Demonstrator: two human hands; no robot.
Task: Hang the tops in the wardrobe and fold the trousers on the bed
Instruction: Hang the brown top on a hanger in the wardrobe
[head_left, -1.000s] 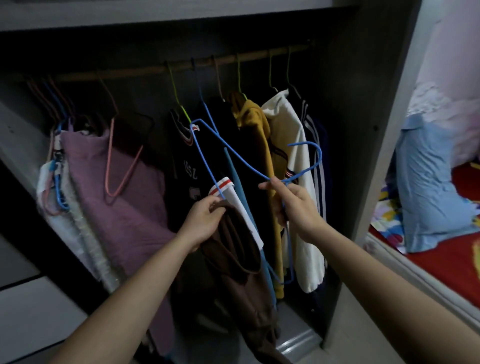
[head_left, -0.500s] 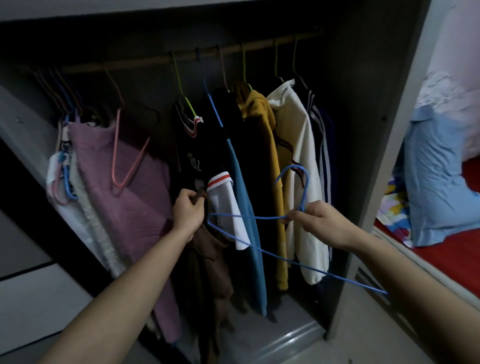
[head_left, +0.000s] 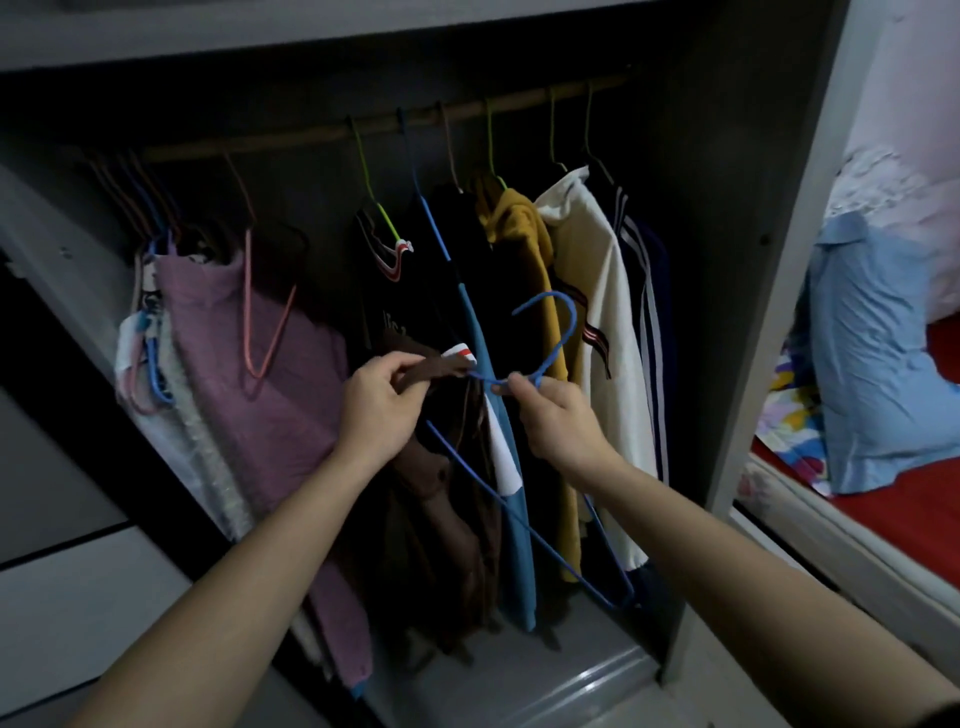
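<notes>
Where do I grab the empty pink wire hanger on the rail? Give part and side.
Probably pinch the pink wire hanger at its bare neck just under the hook, coming from the front: nothing hangs on it, and the purple knitted top sits behind its lower loop.

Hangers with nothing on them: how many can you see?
2. A pink hanger hangs bare on the rail, left of centre; a blue hanger is pinched in the right hand, off the rail. The crowded bunch at far left may hide more.
</notes>
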